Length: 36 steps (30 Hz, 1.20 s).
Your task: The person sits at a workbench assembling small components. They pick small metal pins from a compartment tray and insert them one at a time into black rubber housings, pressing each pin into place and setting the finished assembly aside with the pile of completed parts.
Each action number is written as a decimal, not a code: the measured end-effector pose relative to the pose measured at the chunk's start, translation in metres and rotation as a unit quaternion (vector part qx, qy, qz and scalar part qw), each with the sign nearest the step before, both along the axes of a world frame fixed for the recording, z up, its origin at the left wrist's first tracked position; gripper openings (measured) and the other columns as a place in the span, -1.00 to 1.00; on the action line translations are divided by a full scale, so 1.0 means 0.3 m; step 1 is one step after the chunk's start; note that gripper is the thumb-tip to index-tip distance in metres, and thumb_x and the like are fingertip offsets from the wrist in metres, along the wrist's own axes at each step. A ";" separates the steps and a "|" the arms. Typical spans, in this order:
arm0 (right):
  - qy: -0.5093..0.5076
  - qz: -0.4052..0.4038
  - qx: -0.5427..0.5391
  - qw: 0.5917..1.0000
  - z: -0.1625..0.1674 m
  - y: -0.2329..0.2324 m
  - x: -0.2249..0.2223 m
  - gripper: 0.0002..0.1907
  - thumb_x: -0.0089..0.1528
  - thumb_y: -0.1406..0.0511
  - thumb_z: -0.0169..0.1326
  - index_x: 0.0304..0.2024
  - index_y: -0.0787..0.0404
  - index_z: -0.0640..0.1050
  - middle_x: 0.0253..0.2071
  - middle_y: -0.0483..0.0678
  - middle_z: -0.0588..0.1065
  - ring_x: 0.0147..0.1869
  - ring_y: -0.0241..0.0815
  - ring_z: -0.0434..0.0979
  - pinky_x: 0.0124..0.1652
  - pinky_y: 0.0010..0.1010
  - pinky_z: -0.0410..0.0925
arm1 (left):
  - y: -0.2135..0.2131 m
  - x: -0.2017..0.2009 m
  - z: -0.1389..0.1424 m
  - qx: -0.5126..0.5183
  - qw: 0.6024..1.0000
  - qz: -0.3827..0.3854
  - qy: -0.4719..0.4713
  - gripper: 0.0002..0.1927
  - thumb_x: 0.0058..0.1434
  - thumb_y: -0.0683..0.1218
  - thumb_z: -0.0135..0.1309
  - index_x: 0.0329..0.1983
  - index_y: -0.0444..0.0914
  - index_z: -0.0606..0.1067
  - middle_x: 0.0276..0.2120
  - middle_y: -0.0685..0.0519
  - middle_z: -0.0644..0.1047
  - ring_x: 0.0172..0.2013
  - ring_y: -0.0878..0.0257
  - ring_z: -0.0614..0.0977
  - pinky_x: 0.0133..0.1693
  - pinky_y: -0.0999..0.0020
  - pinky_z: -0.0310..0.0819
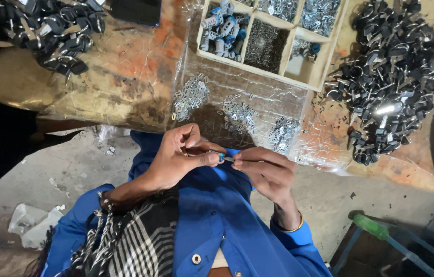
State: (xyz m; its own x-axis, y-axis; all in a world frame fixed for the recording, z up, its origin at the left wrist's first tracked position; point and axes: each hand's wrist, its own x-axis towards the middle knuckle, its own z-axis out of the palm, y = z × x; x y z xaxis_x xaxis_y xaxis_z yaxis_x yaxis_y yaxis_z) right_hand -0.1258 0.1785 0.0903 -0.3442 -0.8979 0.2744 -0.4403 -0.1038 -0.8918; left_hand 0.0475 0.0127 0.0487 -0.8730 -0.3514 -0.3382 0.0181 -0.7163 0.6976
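left hand (183, 156) pinches small blue-capped part (221, 157) | right hand (263, 169) grips its metal end, close to chest for control | clips (190, 96) on counter (124, 77) within reach

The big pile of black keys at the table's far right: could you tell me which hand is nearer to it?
Right. The right hand is closer to the pile of black keys; the left hand sits farther away beyond it.

The jacket (227, 215) was bright blue, and the scarf (130, 241) over it was striped black and white. The wooden tray (273, 72) was pale, holding blue-and-silver cylinders (223, 28) (the other compartments looked grey and metallic). The table (124, 66) was worn brown with orange patches, and the heaped keys (396, 77) were black.
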 end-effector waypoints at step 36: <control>0.015 -0.102 0.059 0.993 -0.092 -0.001 0.130 -0.65 0.10 0.48 0.36 -0.05 0.22 0.67 -0.04 -0.02 0.44 -0.12 -0.26 0.48 -0.20 -0.46 0.34 | 0.029 0.014 -0.031 -0.035 0.999 0.008 -0.015 -0.47 0.18 -0.35 0.30 -0.46 -0.17 0.12 -0.26 -0.28 0.65 -0.10 0.22 0.70 -0.17 0.37 0.67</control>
